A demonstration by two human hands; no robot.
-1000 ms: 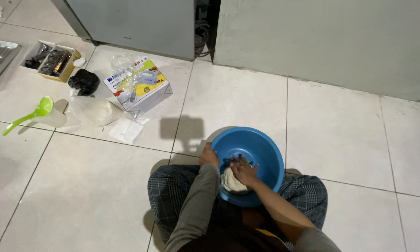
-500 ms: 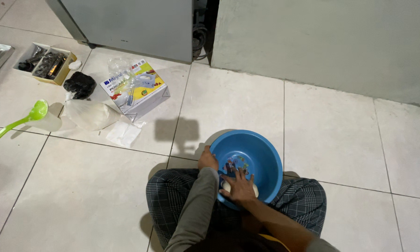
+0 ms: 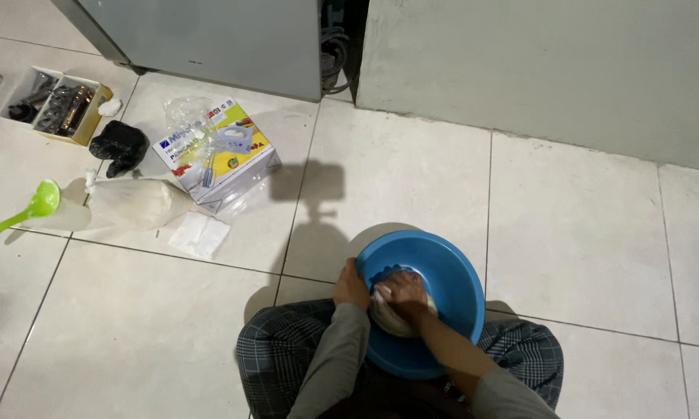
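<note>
A round blue plastic basin (image 3: pixel 450 268) sits on the tiled floor between my crossed legs in checked trousers. My left hand (image 3: pixel 351 285) grips the basin's near left rim. Inside the basin my right hand (image 3: pixel 402 295) presses down, fingers curled, on a pale lump of dough (image 3: pixel 388 320). Most of the dough is hidden under that hand and wrist.
To the left lie a printed cardboard box (image 3: pixel 217 151) with a clear plastic bag on it, a filled white bag (image 3: pixel 132 203), a black object (image 3: pixel 119 147), a folded white tissue (image 3: pixel 200 234), a green ladle (image 3: pixel 23 213) and a small tray of metal parts (image 3: pixel 57 105). A grey cabinet (image 3: pixel 209 35) and wall stand behind.
My right hand has shifted over the dough inside the basin, from its far side back toward me. The left hand stays on the rim. The camera view has drifted slightly.
</note>
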